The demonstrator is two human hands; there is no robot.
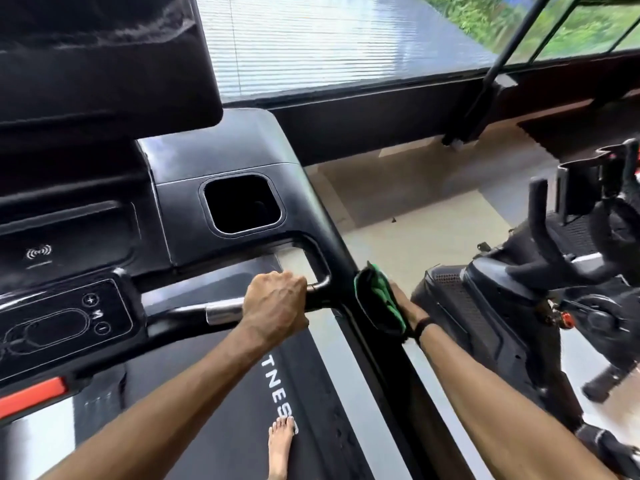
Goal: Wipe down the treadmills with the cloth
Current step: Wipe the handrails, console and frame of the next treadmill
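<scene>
The green cloth is wrapped over the treadmill's right side handrail, held there by the right hand whose fingers are hidden beneath it — grip likely closed on cloth and rail, though I cannot tell for sure. The left hand curls round the front crossbar. Risks: the bunched cloth skipping the rail's underside, or the bare foot slipping on the belt — a lean sideways would do it.

I count one treadmill, one green cloth at its right side rail, and one exercise bike right of the treadmill. On its belt: one bare foot. My hands number two: left hand, right hand.
</scene>
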